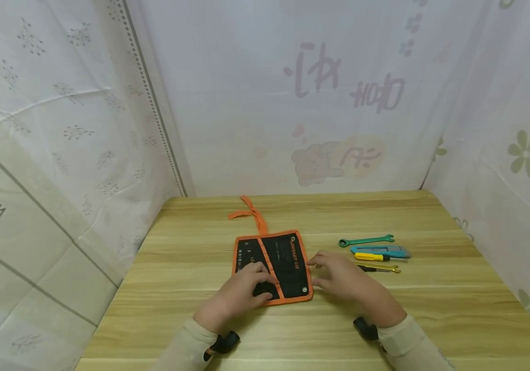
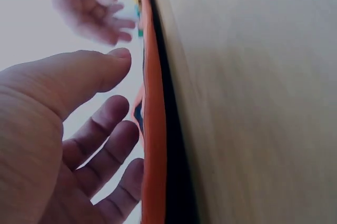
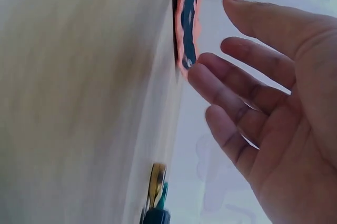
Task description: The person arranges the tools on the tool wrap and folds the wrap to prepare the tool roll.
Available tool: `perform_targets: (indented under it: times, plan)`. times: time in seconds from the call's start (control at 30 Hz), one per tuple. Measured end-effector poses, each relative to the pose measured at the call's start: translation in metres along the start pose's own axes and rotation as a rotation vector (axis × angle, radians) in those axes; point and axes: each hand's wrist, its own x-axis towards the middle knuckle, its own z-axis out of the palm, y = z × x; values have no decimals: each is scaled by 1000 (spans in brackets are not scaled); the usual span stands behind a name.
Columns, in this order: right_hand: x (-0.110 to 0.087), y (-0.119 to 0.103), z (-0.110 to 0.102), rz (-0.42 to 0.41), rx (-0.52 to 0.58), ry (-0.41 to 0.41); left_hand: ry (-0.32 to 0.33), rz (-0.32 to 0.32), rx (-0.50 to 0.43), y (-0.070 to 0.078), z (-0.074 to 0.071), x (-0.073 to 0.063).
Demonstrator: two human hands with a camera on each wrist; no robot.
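The left hand (image 1: 242, 289) is held empty, loosely spread, over the pouch (image 1: 287, 264), the right hand (image 1: 344, 276) likewise beside it; the screwdriver (image 1: 370, 256) could be knocked by an outward sweep.

Left fingers (image 1: 266, 277) over pouch (image 1: 288, 270), right fingers (image 1: 319, 260) beside, 1 green wrench (image 1: 366, 240)

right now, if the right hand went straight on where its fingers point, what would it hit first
The right hand would probably meet the black-and-orange tool pouch first, along its nearest orange edge; whether they already touch is unclear.
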Motion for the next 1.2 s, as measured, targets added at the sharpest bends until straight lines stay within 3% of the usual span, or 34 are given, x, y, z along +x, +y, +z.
perform_targets:
  times: [0.23, 0.37, 0.5, 0.83, 1.2]
  plan:
    - [-7, 20, -15, 60, 118, 61, -94, 7, -8, 9, 10, 9]
    - [-11, 32, -26, 98, 120, 95, -118, 9, 4, 10, 13, 12]
    - [-16, 46, -37, 158, 160, 114, -116, 6, 7, 10, 16, 14]
    - [-23, 79, -59, 172, 178, 203, -104, 22, 12, 7, 18, 16]
    - [-27, 114, -74, 260, 142, 203, -87, -1, 14, 6, 20, 15]
